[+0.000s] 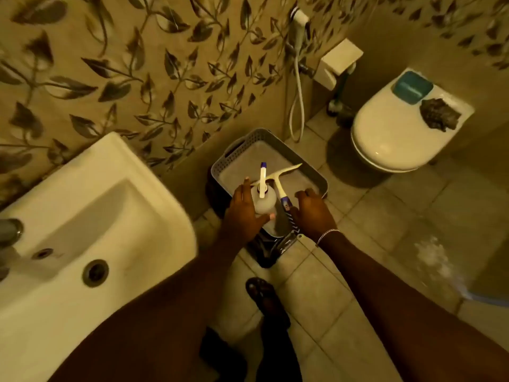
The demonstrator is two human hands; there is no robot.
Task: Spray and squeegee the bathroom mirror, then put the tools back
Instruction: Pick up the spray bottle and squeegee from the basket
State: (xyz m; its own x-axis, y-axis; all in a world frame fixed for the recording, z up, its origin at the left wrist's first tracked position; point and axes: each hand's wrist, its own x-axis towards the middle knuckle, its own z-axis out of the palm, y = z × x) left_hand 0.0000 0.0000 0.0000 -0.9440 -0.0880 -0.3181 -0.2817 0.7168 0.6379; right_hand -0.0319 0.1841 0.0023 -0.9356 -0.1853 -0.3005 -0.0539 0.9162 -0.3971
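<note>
A grey perforated basket (pixel 319 179) stands on the floor by the leaf-patterned wall. Over its near end is a white spray bottle (pixel 265 201) with a white and blue trigger head pointing away from me. My left hand (pixel 243 213) wraps around the bottle's body. A white squeegee (pixel 276 175) with a blue striped handle lies in the basket, blade toward the far side. My right hand (pixel 312 210) is on the lower end of that handle, fingers curled over it. The mirror is out of view.
A white washbasin (pixel 91 205) juts out at the left. A white toilet (pixel 396 133) with a teal item and a dark cloth on it stands at the back right. A bidet hose (pixel 298 86) hangs on the wall. My sandalled foot (pixel 265 297) is just behind the basket.
</note>
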